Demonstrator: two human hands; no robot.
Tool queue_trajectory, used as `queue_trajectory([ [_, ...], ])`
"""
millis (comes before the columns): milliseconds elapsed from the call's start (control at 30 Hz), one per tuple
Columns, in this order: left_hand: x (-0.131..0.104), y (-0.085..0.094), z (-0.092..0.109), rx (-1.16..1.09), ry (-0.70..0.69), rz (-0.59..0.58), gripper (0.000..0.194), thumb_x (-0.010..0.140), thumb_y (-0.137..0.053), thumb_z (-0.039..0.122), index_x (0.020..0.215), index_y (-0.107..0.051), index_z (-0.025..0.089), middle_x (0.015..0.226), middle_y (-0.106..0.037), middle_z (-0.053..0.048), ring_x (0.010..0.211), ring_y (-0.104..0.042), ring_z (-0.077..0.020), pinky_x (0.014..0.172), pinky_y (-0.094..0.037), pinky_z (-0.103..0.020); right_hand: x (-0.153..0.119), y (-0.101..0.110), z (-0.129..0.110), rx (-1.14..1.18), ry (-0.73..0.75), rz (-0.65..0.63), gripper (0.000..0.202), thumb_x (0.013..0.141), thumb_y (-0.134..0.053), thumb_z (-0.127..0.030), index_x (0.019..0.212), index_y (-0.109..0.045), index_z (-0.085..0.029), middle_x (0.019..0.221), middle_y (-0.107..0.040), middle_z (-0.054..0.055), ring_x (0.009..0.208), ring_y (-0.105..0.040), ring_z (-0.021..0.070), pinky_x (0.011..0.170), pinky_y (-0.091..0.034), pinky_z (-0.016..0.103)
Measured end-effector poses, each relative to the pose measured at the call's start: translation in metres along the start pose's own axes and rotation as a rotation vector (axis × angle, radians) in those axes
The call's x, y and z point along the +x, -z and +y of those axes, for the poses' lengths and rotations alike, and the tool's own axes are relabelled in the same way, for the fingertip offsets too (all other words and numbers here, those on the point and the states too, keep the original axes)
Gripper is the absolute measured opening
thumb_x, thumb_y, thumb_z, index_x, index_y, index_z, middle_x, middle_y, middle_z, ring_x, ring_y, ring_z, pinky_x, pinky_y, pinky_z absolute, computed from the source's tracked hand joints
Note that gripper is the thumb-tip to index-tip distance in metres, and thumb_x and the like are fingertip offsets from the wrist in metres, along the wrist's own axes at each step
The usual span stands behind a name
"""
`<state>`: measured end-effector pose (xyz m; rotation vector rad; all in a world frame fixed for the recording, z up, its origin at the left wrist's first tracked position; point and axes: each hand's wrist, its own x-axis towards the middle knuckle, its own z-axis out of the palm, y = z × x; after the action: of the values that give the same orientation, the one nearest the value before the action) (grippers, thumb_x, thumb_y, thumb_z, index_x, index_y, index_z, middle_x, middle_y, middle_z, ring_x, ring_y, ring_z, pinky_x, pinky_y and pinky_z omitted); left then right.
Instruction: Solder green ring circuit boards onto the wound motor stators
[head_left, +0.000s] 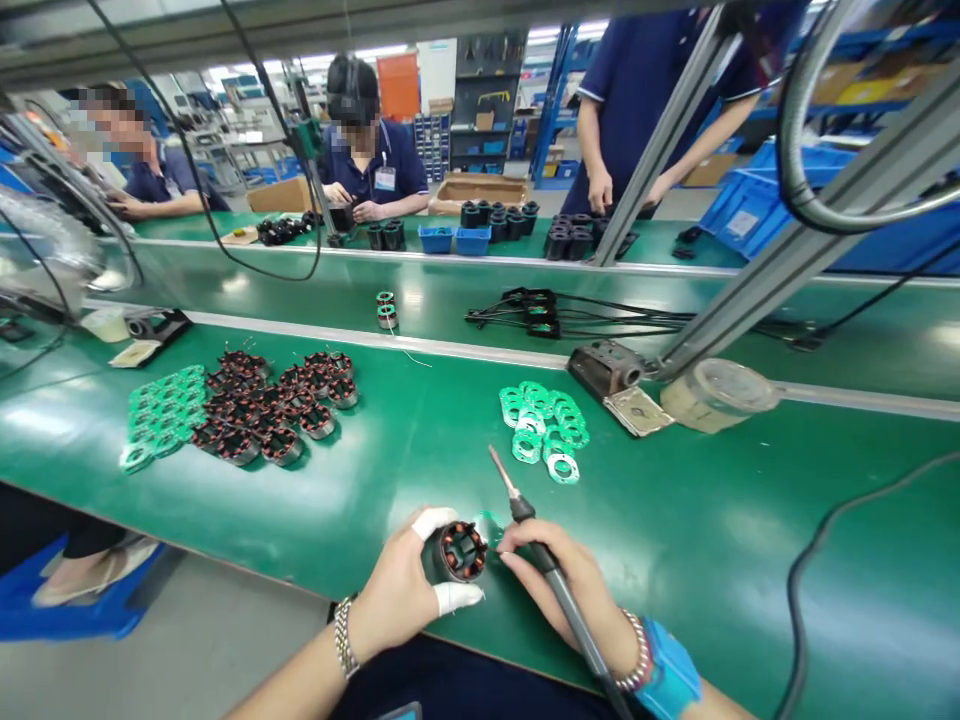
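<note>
My left hand (405, 580), with white coverings on its thumb and a finger, is closed around a motor stator (462, 552). The stator's copper windings and open centre face up. A soldering iron (551, 570) runs through my right hand (574, 575), its tip pointing up and away to the left. The fingertips of that hand pinch close to a small green piece (491, 522), seemingly a ring board, beside the stator; its edge is partly hidden. Beyond the iron's tip lie several green ring-shaped circuit boards (562, 467).
Many wound stators (281, 445) cluster at the left next to a sheet of green boards (169, 405). A soldering iron stand (607, 368) and a round tub (720, 395) stand at right. A grey cable (806, 560) trails nearby. Across the bench, co-workers (375, 165) handle black parts.
</note>
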<state>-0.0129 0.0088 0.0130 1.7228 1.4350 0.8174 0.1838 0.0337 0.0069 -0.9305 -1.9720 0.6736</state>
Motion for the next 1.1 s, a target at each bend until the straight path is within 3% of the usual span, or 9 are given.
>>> queue_trajectory([
  [233, 0.000, -0.014, 0.002, 0.196, -0.239, -0.063, 0.044, 0.066, -0.063, 0.012, 0.107, -0.055, 0.023, 0.096, -0.058, -0.007, 0.086, -0.057, -0.0206, 0.077, -0.050, -0.034, -0.006, 0.004, 0.003, 0.055, -0.067, -0.008, 0.015, 0.080, -0.047, -0.012, 0.090, -0.048, -0.022, 0.070, -0.061, 0.000, 0.061, -0.062, 0.0129, 0.061, -0.052, 0.021],
  [367, -0.003, -0.006, -0.004, 0.182, -0.176, -0.061, 0.045, 0.067, -0.057, 0.008, 0.109, -0.054, 0.024, 0.098, -0.053, -0.005, 0.078, -0.058, -0.0155, 0.069, -0.052, -0.028, -0.004, 0.000, 0.012, 0.000, -0.045, -0.103, 0.024, 0.078, -0.050, -0.008, 0.098, -0.049, -0.021, 0.084, -0.062, 0.005, 0.075, -0.063, 0.0169, 0.070, -0.053, 0.028],
  [467, -0.002, 0.005, -0.013, 0.127, -0.133, -0.010, 0.046, 0.068, -0.058, 0.009, 0.111, -0.052, 0.024, 0.102, -0.051, -0.005, 0.084, -0.058, -0.0165, 0.072, -0.052, -0.028, 0.002, -0.004, 0.021, -0.079, -0.049, -0.199, 0.042, 0.070, -0.061, -0.006, 0.107, -0.046, -0.019, 0.100, -0.059, 0.010, 0.092, -0.059, 0.0227, 0.078, -0.052, 0.036],
  [633, 0.003, 0.011, -0.023, 0.016, -0.072, -0.029, 0.044, 0.067, -0.056, 0.007, 0.108, -0.054, 0.024, 0.105, -0.049, -0.006, 0.089, -0.056, -0.0173, 0.073, -0.051, -0.029, 0.007, -0.007, 0.029, -0.098, -0.027, -0.291, 0.041, 0.068, -0.060, 0.001, 0.101, -0.050, -0.020, 0.093, -0.060, 0.007, 0.089, -0.058, 0.0215, 0.077, -0.052, 0.035],
  [867, 0.009, 0.003, -0.013, -0.085, -0.055, -0.097, 0.042, 0.062, -0.050, 0.002, 0.099, -0.056, 0.021, 0.098, -0.050, -0.005, 0.077, -0.054, -0.0144, 0.066, -0.049, -0.026, 0.001, 0.002, 0.020, -0.031, -0.055, -0.164, 0.023, 0.079, -0.053, -0.008, 0.097, -0.050, -0.022, 0.086, -0.058, 0.005, 0.076, -0.058, 0.0177, 0.069, -0.051, 0.029],
  [1100, 0.009, -0.005, -0.003, -0.101, -0.094, -0.121, 0.042, 0.065, -0.060, 0.008, 0.104, -0.054, 0.022, 0.099, -0.046, -0.005, 0.081, -0.054, -0.0154, 0.072, -0.049, -0.028, 0.002, -0.009, 0.012, 0.031, -0.055, -0.105, 0.019, 0.079, -0.045, -0.005, 0.088, -0.048, -0.022, 0.072, -0.054, 0.001, 0.066, -0.055, 0.0147, 0.060, -0.048, 0.023],
])
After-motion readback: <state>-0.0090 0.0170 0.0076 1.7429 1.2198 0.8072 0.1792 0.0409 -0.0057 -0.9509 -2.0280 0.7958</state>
